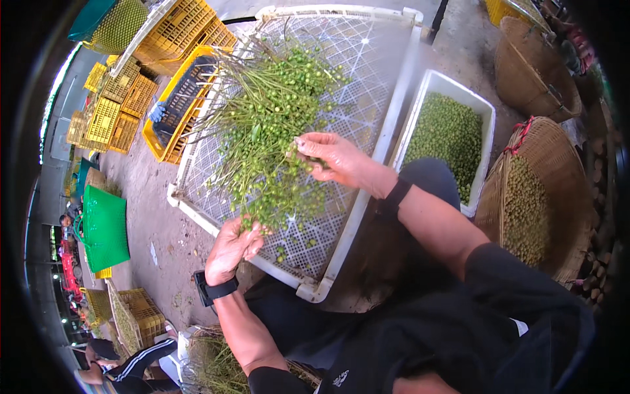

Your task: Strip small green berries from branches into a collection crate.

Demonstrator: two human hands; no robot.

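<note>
A heap of thin green stems with small round green fruits (272, 98) lies on a white perforated tray (367, 79) in front of me. My right hand (331, 157) pinches at the right side of the heap, thumb and fingers closed on fruit-bearing stems. Near the tray's front edge, my left hand (233, 248) is closed around the lower end of a sprig of the same fruits; its fingertips partly hide the grip. Several loose fruits (282, 256) rest on the tray mesh between my left hand and the near corner.
Right of the tray stands a white foam box (489, 131) full of loose green fruits, beside a wicker basket (558, 177) holding more. Yellow crates (187, 141) line the left, with a green tub (105, 226) on the floor. Another person's leg (141, 361) shows at lower left.
</note>
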